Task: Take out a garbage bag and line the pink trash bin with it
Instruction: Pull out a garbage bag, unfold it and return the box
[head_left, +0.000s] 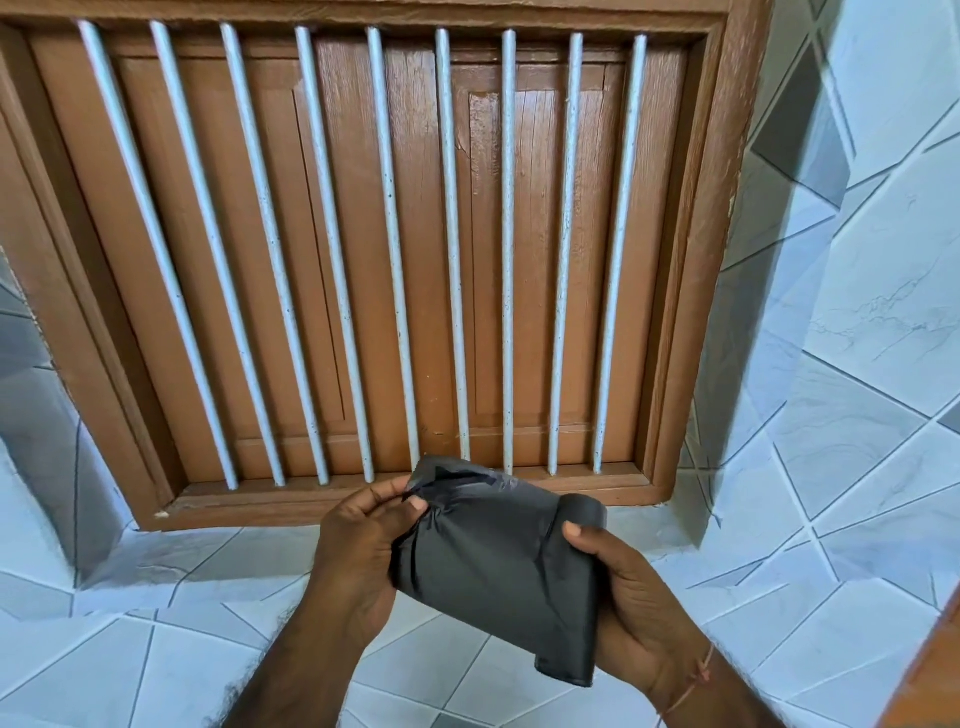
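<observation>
The bag roll (498, 566) is dark grey, matte plastic, creased and partly unrolled, held between both hands in front of the barred window (363, 249). My left hand (358, 556) pinches the loose, crumpled end at upper left, thumb on top. My right hand (623, 597) has its grip closed around the rolled end, thumb pressed on the sheet. My right fingers are hidden behind the roll. No seam or perforation can be made out. A thin cord (693, 680) circles my right wrist.
</observation>
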